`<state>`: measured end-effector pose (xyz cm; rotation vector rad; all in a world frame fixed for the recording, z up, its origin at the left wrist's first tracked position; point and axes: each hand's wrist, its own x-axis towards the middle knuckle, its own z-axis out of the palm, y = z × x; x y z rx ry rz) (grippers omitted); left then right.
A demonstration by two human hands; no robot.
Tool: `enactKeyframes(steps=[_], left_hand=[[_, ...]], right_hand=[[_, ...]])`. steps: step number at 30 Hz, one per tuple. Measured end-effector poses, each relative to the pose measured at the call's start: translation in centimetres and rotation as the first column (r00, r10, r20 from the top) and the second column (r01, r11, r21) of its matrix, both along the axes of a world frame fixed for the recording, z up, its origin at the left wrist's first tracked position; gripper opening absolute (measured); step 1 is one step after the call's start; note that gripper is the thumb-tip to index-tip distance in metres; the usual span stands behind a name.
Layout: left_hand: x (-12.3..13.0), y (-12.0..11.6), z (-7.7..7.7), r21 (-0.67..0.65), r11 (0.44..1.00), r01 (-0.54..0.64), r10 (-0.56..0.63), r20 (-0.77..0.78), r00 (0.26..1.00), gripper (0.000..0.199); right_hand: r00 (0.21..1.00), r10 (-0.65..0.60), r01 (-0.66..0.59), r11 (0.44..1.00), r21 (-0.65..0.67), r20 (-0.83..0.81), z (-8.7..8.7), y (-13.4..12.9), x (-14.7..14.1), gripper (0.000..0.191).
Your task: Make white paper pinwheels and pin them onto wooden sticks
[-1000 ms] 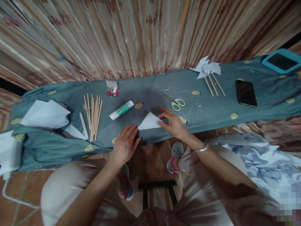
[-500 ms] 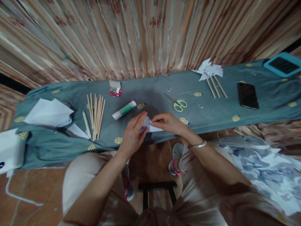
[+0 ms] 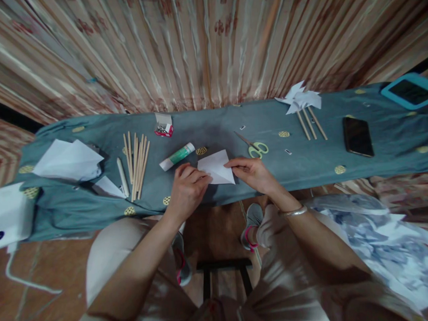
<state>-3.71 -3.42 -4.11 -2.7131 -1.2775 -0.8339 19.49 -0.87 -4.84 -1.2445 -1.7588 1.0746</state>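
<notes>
A small white sheet of paper with a crease lies unfolded at the near edge of the cloth-covered table, between my hands. My left hand pinches its lower left side between thumb and fingers. At the upper right edge, my right hand grips the paper with thumb and forefinger. Just beyond the left hand is a glue stick with a green and white label. Scissors with pale green handles rest past the right hand.
Several wooden sticks and a white pen lie left, beside folded papers. A small red box stands behind. Rightward are paper pinwheels on sticks, a phone and a blue-framed tablet. A bag of paper scraps sits lower right.
The paper, folded between my fingers before, is now opened out flat. My right hand has shifted slightly right, and my left hand has moved a little down.
</notes>
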Motion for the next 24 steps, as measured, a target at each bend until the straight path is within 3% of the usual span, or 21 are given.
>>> enactKeyframes(steps=[7, 12, 17, 24], left_hand=[[-0.7, 0.0, -1.9, 0.066, 0.996, 0.063, -0.065, 0.026, 0.998, 0.022], [-1.1, -0.6, -2.7, -0.007, 0.988, 0.151, -0.150, 0.084, 0.985, 0.024], [-1.3, -1.1, -2.8, -0.085, 0.981, 0.177, -0.161, 0.168, 0.972, 0.023], [-1.5, -1.8, -2.7, -0.230, 0.973, 0.021, 0.021, 0.177, 0.984, 0.025]], right_hand=[[0.957, -0.001, -0.080, 0.961, 0.266, 0.291, -0.3, -2.4, 0.5, 0.025], [0.909, 0.004, -0.186, 0.899, 0.396, 0.417, -0.1, -2.7, 1.1, 0.027], [0.914, 0.113, -0.251, 0.913, 0.323, 0.390, -0.1, -2.3, 1.5, 0.016], [0.974, 0.127, -0.152, 0.980, 0.126, 0.185, -1.1, -1.6, 1.0, 0.019]])
